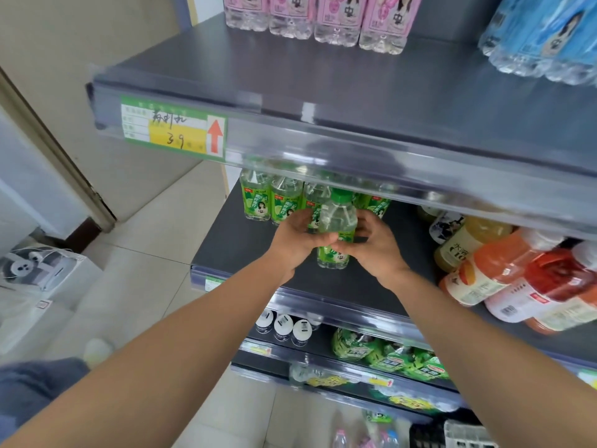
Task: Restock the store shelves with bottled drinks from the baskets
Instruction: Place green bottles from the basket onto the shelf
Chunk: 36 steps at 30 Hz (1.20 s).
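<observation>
A clear bottle with a green cap and green label (336,221) stands upright on the dark middle shelf (245,240). My left hand (294,242) grips it from the left and my right hand (374,245) grips it from the right, fingers curled round its body. Just behind it a row of matching green-label bottles (271,202) lines the back of the shelf, partly hidden by the shelf above. At the bottom right, a corner of a basket (458,434) shows with a few small bottles (365,439) beside it.
The upper shelf (323,101) juts out overhead with a price tag (174,127), pink-label (326,17) and blue-label bottles (546,37). Orange and yellow juice bottles (504,270) crowd the right of the middle shelf. Lower shelves hold white-capped (284,328) and green bottles (387,354). A boxed fan (35,270) stands on the tiled floor at left.
</observation>
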### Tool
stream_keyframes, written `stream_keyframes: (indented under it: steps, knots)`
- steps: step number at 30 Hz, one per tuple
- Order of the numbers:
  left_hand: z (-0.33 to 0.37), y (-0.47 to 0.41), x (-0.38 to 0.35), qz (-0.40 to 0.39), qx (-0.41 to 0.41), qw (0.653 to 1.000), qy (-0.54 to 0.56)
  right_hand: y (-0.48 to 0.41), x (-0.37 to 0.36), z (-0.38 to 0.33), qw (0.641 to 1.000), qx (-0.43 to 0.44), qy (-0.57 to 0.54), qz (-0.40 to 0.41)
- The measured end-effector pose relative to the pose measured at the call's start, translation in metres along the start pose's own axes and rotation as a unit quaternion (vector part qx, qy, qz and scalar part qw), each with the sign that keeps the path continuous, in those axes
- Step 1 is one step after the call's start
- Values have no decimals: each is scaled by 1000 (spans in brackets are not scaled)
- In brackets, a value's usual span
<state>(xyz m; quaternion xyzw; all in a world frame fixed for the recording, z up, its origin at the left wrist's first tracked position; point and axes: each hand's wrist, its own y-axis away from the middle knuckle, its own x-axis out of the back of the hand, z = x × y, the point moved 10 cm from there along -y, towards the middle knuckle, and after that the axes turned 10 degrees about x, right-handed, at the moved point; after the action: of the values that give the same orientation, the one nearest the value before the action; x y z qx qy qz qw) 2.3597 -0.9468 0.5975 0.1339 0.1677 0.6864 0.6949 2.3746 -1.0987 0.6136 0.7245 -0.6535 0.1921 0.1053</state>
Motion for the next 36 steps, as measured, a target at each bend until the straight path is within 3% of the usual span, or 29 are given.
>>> stream_keyframes:
  steps: [15,23,36]
  knots:
    - [-21,-14,46,81,26,988,-132,-48,15,33,994,-43,29,91]
    - [0,-23,99,255,-23,952,-168,-45,19,32,989,-23,70,127]
    - [3,-48,108,241,-79,956,-148,-35,17,42,982,-20,75,173]
